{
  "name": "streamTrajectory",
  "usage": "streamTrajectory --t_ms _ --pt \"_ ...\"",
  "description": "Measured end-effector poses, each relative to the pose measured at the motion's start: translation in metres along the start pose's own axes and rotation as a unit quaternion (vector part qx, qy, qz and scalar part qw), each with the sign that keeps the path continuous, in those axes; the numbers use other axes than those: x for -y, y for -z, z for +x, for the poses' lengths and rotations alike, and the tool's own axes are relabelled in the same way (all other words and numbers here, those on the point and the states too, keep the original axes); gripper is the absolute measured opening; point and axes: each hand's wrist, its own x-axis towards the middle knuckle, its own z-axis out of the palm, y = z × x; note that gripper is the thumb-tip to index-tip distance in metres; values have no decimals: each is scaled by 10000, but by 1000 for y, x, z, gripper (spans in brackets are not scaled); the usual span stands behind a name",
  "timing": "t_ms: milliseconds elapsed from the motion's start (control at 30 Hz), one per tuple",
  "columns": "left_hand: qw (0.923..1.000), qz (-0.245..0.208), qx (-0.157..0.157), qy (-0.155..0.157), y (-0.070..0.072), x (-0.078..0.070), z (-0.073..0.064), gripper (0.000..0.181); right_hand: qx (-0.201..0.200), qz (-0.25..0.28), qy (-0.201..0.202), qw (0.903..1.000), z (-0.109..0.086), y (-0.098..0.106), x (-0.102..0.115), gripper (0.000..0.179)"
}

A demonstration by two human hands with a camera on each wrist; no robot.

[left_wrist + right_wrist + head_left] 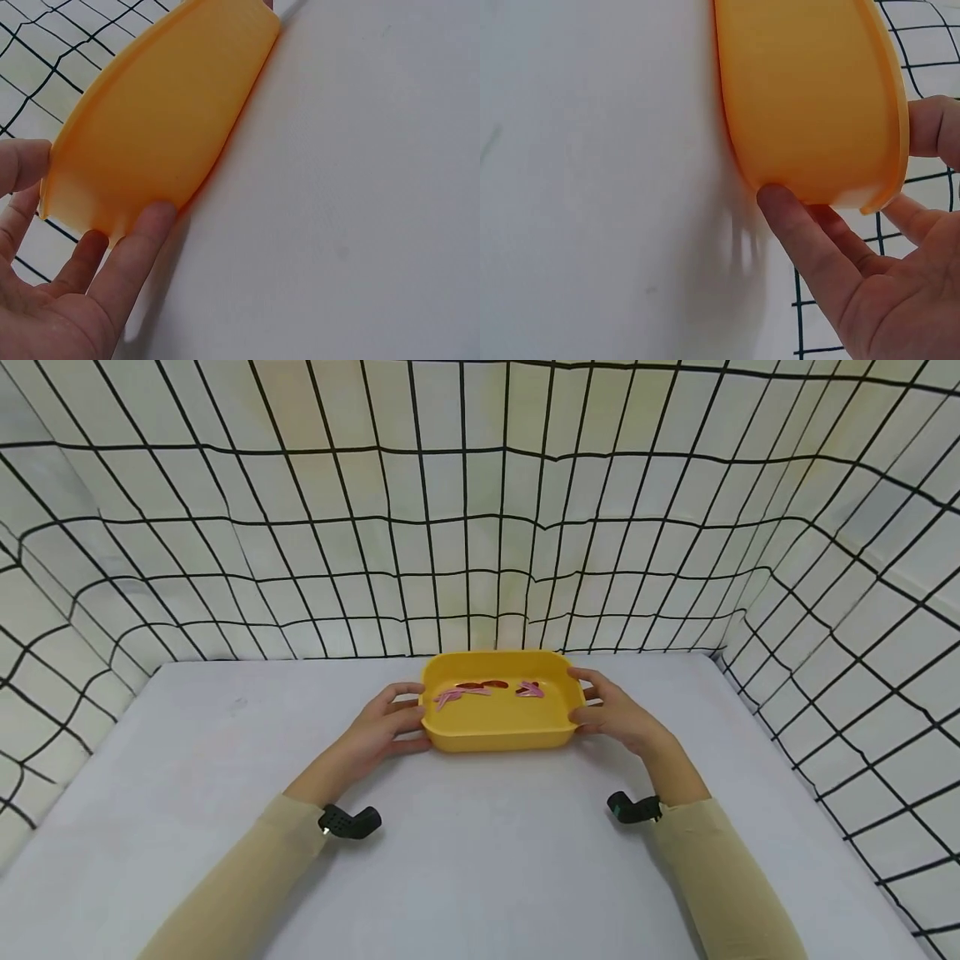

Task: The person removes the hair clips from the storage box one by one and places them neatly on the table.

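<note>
A yellow rectangular tray (502, 741) with raised walls sits at the far middle of the white table. My left hand (381, 727) holds its left end, thumb and fingers spread along the wall and rim. At the opposite end, my right hand (618, 717) grips the tray the same way. Inside, thin pink pieces (450, 696) lie at the left near glossy red pieces (493, 684). A second small pile of pink and dark red pieces (529, 690) lies toward the right. Both wrist views show fingertips touching the tray's outer wall; its contents are hidden there.
The white table (480, 860) stretches in front of the tray. A black wire grid (465, 518) over white sheeting stands just behind the tray and along both sides. A dark camera (351, 822) is strapped to each wrist.
</note>
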Motion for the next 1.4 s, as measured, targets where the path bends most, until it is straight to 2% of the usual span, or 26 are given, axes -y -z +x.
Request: streamTrajectory --t_ms 200,733,1167,1400 --pt "9999 -32 -99 -6 8 4 -9 50 147 -192 -1 9997 -2 -8 7 79" --pt "9999 -20 52 -164 29 8 -36 55 405 -372 31 9985 -4 -31 14 85" --pt "9996 282 -7 -85 49 4 -56 56 613 -416 88 9972 -6 -46 21 84" --pt "9982 588 28 -63 62 3 -66 67 719 -307 120 9969 -6 -57 20 82"
